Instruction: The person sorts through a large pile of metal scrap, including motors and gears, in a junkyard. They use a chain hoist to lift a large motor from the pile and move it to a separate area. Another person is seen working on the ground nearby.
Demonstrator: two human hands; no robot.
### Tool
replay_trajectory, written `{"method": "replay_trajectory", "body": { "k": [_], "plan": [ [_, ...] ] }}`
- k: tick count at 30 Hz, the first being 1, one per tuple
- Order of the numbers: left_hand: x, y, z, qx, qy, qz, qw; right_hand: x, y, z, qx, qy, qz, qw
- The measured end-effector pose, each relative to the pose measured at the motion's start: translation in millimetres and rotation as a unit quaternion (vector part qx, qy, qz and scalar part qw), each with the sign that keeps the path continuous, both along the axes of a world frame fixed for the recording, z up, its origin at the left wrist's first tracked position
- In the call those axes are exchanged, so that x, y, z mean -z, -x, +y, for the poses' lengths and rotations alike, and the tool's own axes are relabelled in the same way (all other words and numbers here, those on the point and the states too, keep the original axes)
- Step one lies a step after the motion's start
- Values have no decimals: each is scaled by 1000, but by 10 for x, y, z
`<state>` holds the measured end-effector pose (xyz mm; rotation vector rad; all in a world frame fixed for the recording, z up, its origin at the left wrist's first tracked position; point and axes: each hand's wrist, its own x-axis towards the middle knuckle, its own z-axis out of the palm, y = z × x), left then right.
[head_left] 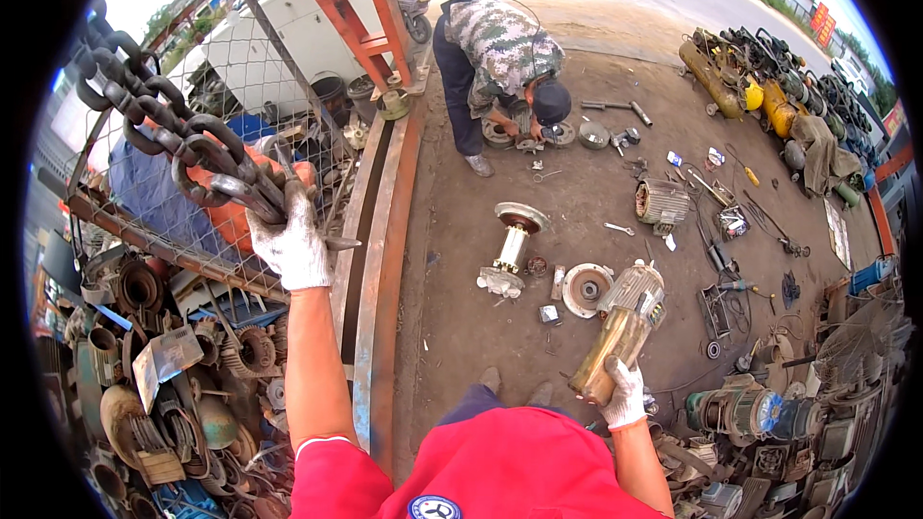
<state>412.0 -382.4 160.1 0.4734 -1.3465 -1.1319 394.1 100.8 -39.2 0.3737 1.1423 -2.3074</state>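
Note:
My left hand (293, 248), in a white work glove, is raised at the left and closed round the lower end of a heavy, dark link chain (197, 139). A pointed metal piece (341, 243) sticks out beside that glove. Low on the right, my right hand (626, 392), gloved too, grips the side of a worn yellow-brown cylindrical piece (608, 351); its underside is hidden. Just beyond it lies a finned electric motor (636, 286), next to a round motor end cover (586, 290). A motor rotor (512, 248) stands on the ground farther left.
A co-worker (505, 62) bends over parts on the ground ahead. Beside my left arm runs a rusty steel beam (389, 279), with a wire fence (260, 86) and piled scrap (183, 404) beyond. Another finned motor (661, 204), a wrench (619, 229) and heaped machinery (760, 413) lie rightward.

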Motion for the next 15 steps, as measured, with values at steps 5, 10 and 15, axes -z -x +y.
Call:
{"method": "replay_trajectory", "body": {
  "k": [5,10,15],
  "plan": [
    [18,-610,148,-64,22,25,997,-5,92,-131,-16,-16,-6,1000],
    [58,-1480,358,-106,-43,64,991,-14,284,-282,-120,-20,3,993],
    [144,-2709,454,34,-31,72,996,-265,469,-596,-210,-66,-15,975]
  ]
}}
